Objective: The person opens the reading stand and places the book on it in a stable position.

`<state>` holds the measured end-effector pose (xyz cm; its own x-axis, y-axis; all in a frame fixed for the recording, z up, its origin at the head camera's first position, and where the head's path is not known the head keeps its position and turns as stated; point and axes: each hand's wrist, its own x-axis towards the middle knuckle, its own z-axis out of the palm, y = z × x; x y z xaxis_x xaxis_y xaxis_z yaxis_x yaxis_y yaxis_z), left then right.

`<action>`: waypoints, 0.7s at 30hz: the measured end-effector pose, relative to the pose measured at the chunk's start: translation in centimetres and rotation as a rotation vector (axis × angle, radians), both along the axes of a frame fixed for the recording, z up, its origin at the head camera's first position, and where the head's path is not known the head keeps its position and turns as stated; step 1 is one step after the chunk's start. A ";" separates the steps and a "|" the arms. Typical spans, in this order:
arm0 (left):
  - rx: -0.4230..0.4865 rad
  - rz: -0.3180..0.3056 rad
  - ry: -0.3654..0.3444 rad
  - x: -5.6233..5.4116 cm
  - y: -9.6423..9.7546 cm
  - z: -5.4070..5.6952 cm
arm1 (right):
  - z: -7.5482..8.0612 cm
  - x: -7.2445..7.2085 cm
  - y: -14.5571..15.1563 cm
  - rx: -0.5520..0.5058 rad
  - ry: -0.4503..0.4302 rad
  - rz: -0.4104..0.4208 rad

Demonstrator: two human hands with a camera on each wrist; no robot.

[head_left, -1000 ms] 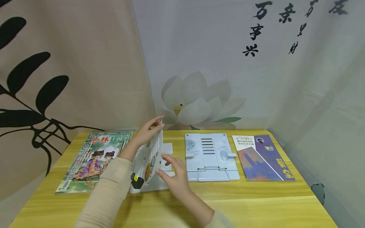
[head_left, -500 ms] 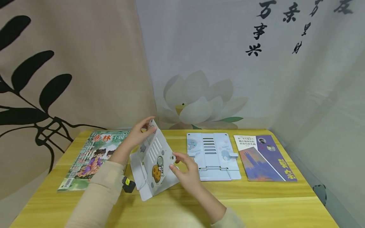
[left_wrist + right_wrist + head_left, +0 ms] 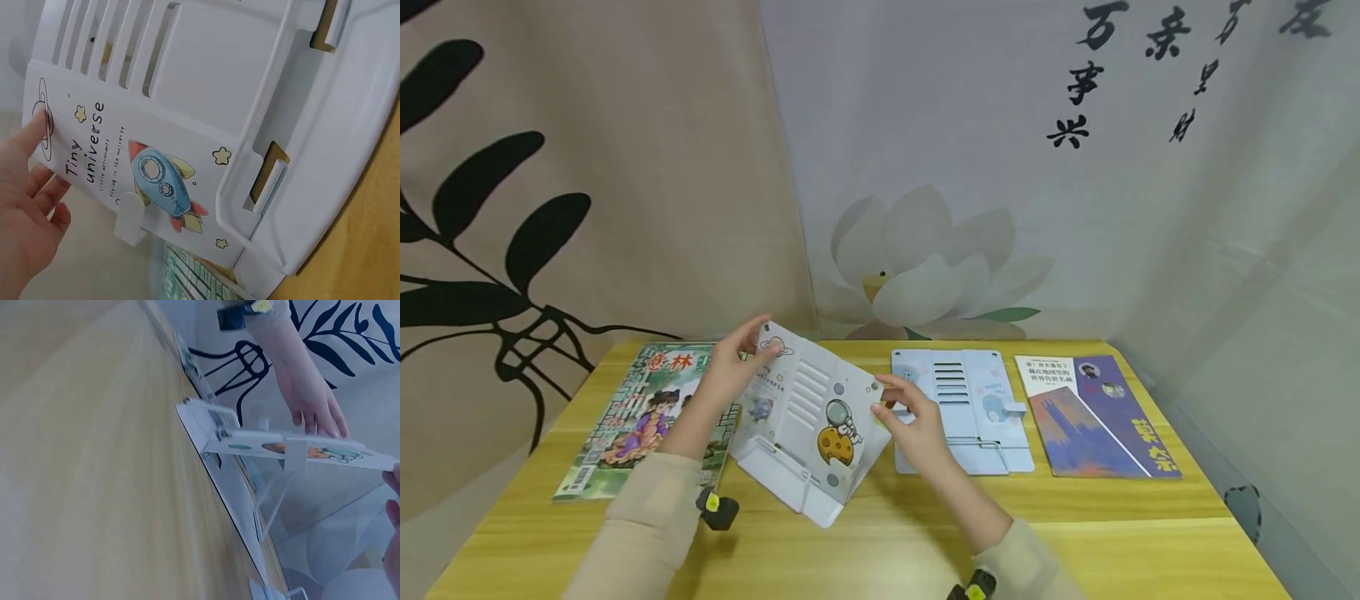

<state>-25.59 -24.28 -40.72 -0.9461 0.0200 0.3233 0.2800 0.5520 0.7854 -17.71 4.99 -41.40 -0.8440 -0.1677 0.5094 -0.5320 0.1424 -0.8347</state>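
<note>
A white metal book stand with an astronaut print stands half unfolded on the table, turned at an angle. Its slotted back plate is raised, and in the right wrist view a thin wire support props between plate and base. My left hand pinches the plate's upper left corner, thumb on the printed front by the ringed planet in the left wrist view. At the upper right corner, my right hand pinches the edge between thumb and fingers. A wire page holder lies across the lower ledge.
A second, pale blue book stand lies flat right of the held one. Beyond it is a purple book. On the left lies a green magazine, partly behind my left arm. A printed cloth backdrop hangs behind the table.
The book stand has turned so its printed front, edge-on before, now faces me more. My left hand has moved left with its corner, my right hand to the right with the other.
</note>
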 end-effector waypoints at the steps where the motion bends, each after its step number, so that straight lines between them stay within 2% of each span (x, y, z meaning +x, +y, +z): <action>1: 0.007 0.010 0.012 0.2 -0.2 -0.1 | 0.1 -0.3 0.1 0.015 -0.007 -0.002; 11: 0.089 0.135 0.103 2.0 -0.9 -0.9 | 0.7 -3.3 0.6 0.053 -0.003 0.028; 19: 0.142 0.178 0.143 2.3 -0.9 -1.7 | 1.2 -5.4 0.4 0.082 0.022 0.025; 21: 0.171 0.179 0.163 2.1 -0.8 -1.8 | 0.7 -6.6 0.4 0.090 0.028 0.024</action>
<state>-23.48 -25.04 -42.50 -0.8649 -0.2107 0.4556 0.3201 0.4675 0.8240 -24.33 5.41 -40.73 -0.8248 -0.2342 0.5147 -0.5593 0.2034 -0.8036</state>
